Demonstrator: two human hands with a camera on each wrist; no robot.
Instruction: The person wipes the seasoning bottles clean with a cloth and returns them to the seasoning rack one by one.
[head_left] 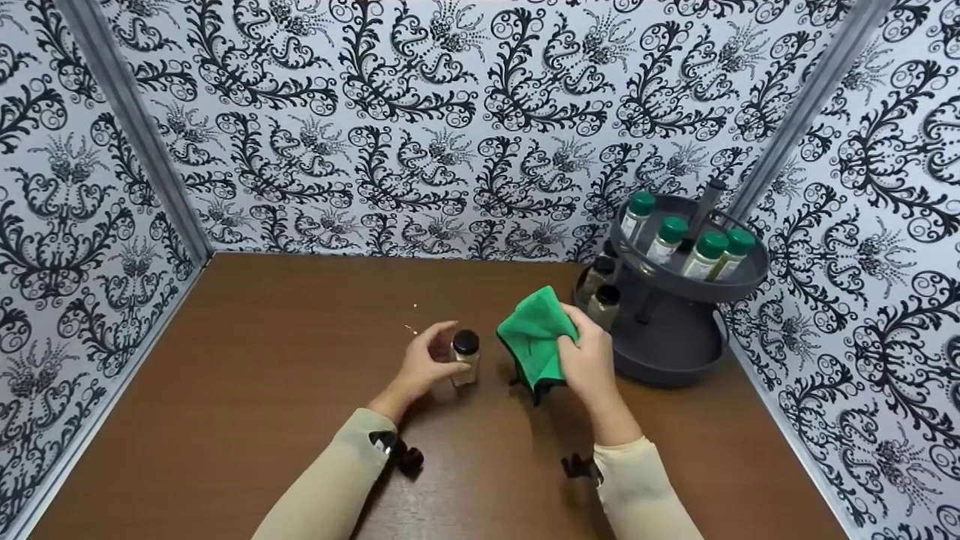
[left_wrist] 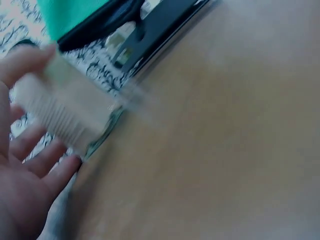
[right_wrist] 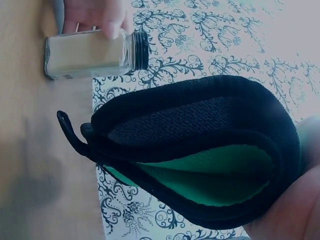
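The left hand [head_left: 420, 367] is located at the centre of the head view, with thumb and fingers set apart around a black-capped jar [head_left: 466, 355]. The fingers are spread behind the jar and the thumb lies across its near side; the degree of thumb pressure cannot be determined. The jar is upright, just below the frame centre, over the brown table [head_left: 300, 375]; contact between its base and the table cannot be confirmed. Its side carries a pale label with printed lines, blurred in the left wrist view.

The right hand [head_left: 592, 364], right of centre, grips a green cloth [head_left: 536, 337] between thumb and fingers. The cloth is folded, has black edging and a small black loop, and hangs to the right of the jar without touching it. The two hands are apart.

A dark two-tier stand [head_left: 667, 352] occupies the right of the frame. Its upper tier carries four green-capped jars [head_left: 665, 240]; dark-capped jars [head_left: 604, 304] stand at the left of its lower tier. Small pale bits [head_left: 411, 328] lie on the table beyond the left hand. Patterned walls [head_left: 420, 150] enclose the table.
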